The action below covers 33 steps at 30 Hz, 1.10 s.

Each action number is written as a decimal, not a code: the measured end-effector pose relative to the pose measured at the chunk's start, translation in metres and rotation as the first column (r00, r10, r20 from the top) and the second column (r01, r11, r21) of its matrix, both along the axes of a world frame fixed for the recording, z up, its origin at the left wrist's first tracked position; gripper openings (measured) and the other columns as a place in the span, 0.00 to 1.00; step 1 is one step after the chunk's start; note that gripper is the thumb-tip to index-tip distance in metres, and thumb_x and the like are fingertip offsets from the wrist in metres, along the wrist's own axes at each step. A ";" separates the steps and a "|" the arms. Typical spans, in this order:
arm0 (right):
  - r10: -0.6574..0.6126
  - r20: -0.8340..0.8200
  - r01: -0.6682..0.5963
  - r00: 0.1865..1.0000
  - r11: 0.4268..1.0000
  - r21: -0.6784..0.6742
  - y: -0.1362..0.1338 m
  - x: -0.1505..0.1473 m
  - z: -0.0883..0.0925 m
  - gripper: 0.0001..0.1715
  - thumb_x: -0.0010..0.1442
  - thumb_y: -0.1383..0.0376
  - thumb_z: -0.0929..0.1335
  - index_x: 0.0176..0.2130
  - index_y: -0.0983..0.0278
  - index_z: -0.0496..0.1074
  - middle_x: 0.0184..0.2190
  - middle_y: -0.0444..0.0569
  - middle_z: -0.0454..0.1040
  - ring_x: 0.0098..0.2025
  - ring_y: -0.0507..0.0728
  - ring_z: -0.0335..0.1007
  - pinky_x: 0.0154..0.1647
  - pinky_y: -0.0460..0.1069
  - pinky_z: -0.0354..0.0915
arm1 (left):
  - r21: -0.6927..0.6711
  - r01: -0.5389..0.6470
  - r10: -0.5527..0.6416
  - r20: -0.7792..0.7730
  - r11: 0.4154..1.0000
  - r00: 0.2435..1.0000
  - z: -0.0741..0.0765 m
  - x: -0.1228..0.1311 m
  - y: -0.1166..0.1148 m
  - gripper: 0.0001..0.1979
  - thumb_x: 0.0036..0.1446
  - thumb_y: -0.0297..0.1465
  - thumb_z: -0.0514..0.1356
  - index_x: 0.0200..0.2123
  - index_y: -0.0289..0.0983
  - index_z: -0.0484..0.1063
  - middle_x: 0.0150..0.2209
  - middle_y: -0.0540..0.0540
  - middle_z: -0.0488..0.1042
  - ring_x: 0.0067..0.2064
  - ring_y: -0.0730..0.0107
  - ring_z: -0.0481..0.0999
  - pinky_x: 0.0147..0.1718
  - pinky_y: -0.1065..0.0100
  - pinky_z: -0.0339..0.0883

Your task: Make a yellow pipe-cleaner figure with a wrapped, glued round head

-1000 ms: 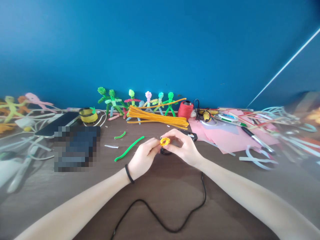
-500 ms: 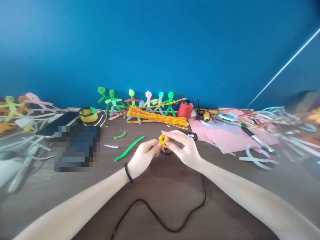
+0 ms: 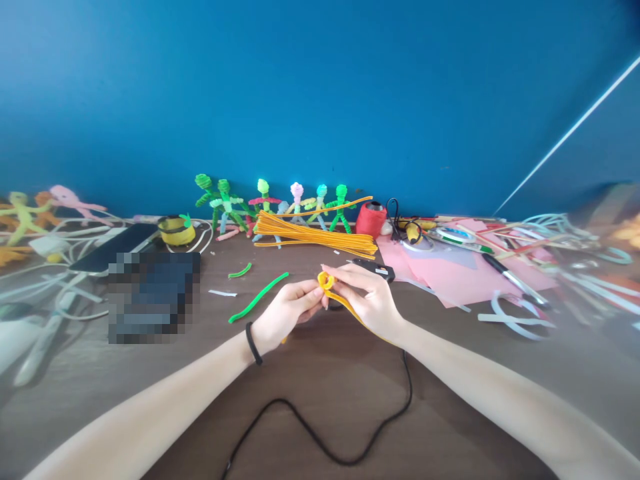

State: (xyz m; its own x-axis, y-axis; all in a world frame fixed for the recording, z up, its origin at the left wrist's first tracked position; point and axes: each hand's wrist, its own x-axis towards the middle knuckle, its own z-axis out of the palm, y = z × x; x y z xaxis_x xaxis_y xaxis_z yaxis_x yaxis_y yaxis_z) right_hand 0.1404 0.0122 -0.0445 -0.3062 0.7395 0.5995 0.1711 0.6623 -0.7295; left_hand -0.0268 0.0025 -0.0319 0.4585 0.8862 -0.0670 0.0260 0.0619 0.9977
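Observation:
A yellow-orange pipe cleaner [image 3: 326, 281], coiled into a small ring at the top, is pinched between both hands. My left hand [image 3: 287, 312] grips the ring's left side with thumb and fingertips, a black band round the wrist. My right hand [image 3: 370, 297] closes on the right side, and a loose length of the pipe cleaner slants down across its palm side. Behind the hands lies a bundle of orange pipe cleaners [image 3: 317, 233]. Left of my left hand rest a long green pipe cleaner [image 3: 259, 297] and a shorter green piece [image 3: 241, 271].
Several pipe-cleaner figures [image 3: 263, 200] lean on the blue wall. To the left are a pixelated dark object [image 3: 163, 297] and a yellow tape roll [image 3: 176, 231]. Pink paper [image 3: 450, 267], a marker [image 3: 515, 280] and a red spool [image 3: 371, 220] lie right. A black cord [image 3: 320, 443] crosses the front.
The ring has tilted and shifted slightly up and left in my fingers. A loose length of pipe cleaner now shows along my right hand. Both hands keep their pinch.

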 end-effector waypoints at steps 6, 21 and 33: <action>0.001 -0.014 -0.001 1.000 1.000 0.003 0.000 0.001 0.004 0.17 0.57 0.68 0.64 0.47 0.56 0.70 0.37 0.47 0.72 0.38 0.52 0.68 0.40 0.50 0.66 | 0.008 -0.021 0.021 0.024 1.000 1.000 0.002 0.001 -0.001 0.14 0.52 0.39 0.54 0.24 0.34 0.65 0.17 0.55 0.52 0.18 0.82 0.49 0.16 0.75 0.40; -0.065 0.022 0.069 0.998 0.976 -0.207 0.003 0.003 0.008 0.14 0.52 0.60 0.68 0.37 0.62 0.63 0.27 0.44 0.70 0.29 0.51 0.67 0.28 0.46 0.63 | 0.021 -0.262 0.259 0.083 0.965 0.962 0.004 0.008 -0.003 0.07 0.51 0.34 0.54 0.29 0.37 0.58 0.20 0.55 0.66 0.16 0.84 0.56 0.15 0.78 0.45; -0.220 0.269 0.178 0.938 0.969 0.173 0.000 -0.001 0.008 0.06 0.58 0.67 0.61 0.34 0.63 0.68 0.30 0.48 0.72 0.32 0.53 0.68 0.33 0.46 0.62 | 0.018 -0.303 0.302 0.054 0.953 0.952 0.005 0.010 -0.002 0.11 0.52 0.37 0.54 0.26 0.36 0.58 0.20 0.55 0.65 0.14 0.86 0.55 0.12 0.78 0.44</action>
State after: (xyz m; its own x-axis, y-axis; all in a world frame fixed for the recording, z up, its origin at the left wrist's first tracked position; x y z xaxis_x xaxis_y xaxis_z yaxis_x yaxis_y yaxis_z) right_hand 0.1397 0.0118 -0.0367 -0.3349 0.7154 0.6133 0.4959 0.6872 -0.5309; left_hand -0.0170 0.0002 -0.0265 0.1709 0.9849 -0.0264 -0.0397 0.0337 0.9986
